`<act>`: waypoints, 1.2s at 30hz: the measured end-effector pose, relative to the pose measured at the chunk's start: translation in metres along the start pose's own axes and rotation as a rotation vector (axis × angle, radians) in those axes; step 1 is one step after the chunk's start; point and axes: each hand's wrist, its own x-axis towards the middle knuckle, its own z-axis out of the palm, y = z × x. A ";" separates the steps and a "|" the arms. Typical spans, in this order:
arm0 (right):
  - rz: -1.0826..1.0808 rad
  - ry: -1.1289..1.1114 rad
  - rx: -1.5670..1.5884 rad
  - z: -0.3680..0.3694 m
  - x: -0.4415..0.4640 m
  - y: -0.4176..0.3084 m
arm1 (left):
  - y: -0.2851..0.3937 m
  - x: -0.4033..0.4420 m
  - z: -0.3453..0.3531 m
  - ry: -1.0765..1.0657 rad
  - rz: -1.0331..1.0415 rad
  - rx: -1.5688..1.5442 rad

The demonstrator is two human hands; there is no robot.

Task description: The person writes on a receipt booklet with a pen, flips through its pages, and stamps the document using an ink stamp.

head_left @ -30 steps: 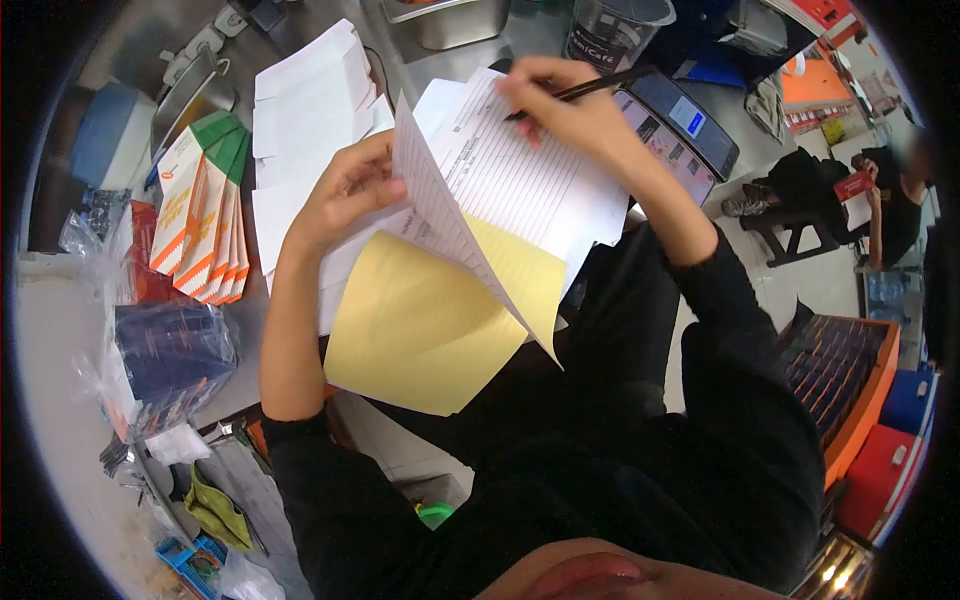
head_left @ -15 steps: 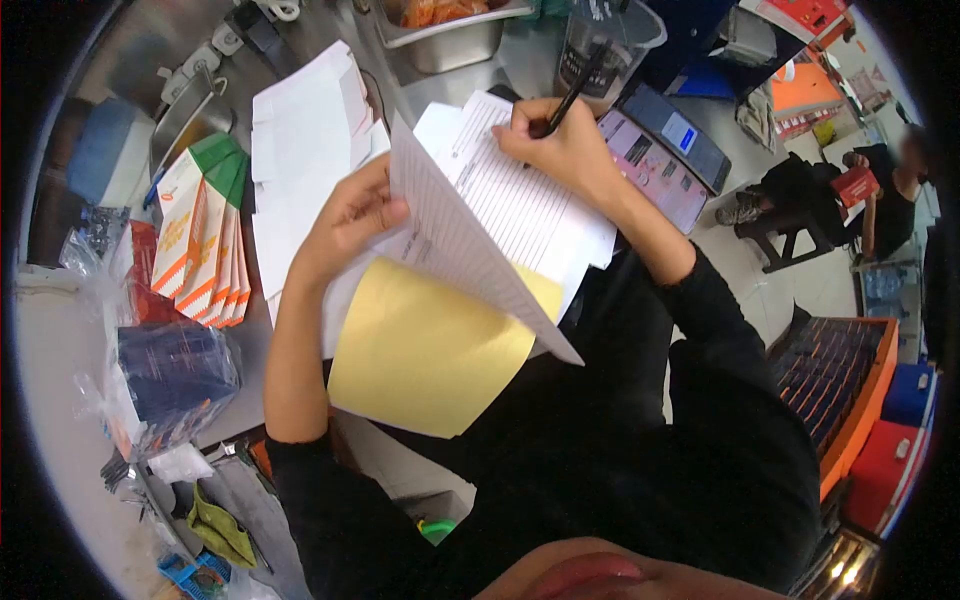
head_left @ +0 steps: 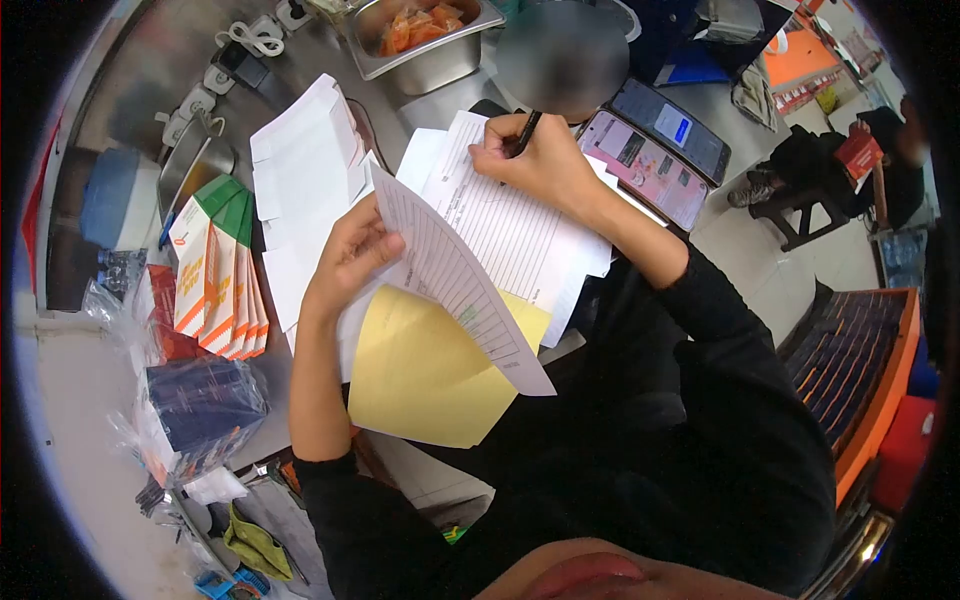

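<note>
My right hand (head_left: 540, 170) is closed around a black pen (head_left: 526, 134) and rests on a printed form with ruled lines (head_left: 500, 228). The pen tip is hidden behind my fingers. My left hand (head_left: 352, 255) pinches the edge of a lifted form sheet (head_left: 460, 285), which stands up and curls to the right, showing ruled lines and print. Below that sheet hangs a yellow sheet (head_left: 425, 375), bent over the table edge. More white papers (head_left: 310, 150) lie spread to the left, partly under my left forearm.
Two phones (head_left: 650, 165) with lit screens lie right of the form. Behind are a metal pan (head_left: 425, 60) with orange contents and a blurred round thing. At left stand folded cartons (head_left: 215, 270) and a plastic-wrapped dark pack (head_left: 205, 400). A person (head_left: 880, 165) sits at far right.
The lifted sheet has curled further and shows more of its ruled face. My right hand stays on the form with the pen at a changed tilt. The whole view has shifted slightly.
</note>
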 end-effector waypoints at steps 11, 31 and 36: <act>-0.015 0.013 0.007 0.003 -0.001 0.002 | 0.002 0.000 0.003 -0.004 0.017 0.023; -0.013 -0.023 -0.004 0.003 0.000 0.000 | 0.011 0.001 0.011 0.090 0.019 0.113; -0.019 -0.025 -0.013 0.001 -0.002 0.002 | 0.007 0.000 0.007 0.040 0.009 0.025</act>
